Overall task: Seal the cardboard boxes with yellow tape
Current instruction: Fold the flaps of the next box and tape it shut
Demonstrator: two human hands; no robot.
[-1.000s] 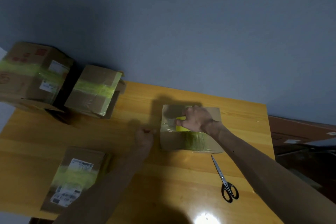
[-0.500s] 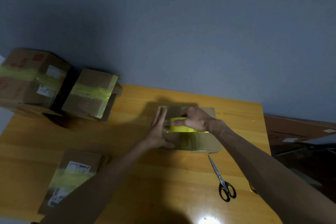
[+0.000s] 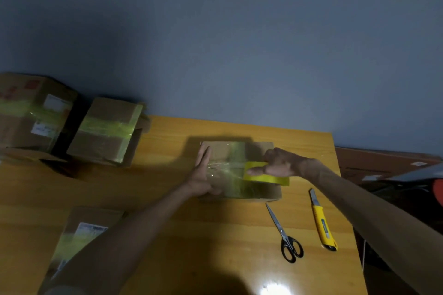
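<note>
While left hand [image 3: 203, 175] presses straight, closed fingers on box [image 3: 262, 148] near table [image 3: 167, 134] back edge, I see right hand [image 3: 280, 163] gripping tape roll [image 3: 266, 178].

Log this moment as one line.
left hand: flat on box | right hand: grips tape roll | strip: stretched across box top

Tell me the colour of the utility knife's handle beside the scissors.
Yellow; the head view shows the utility knife right of the scissors.
</note>
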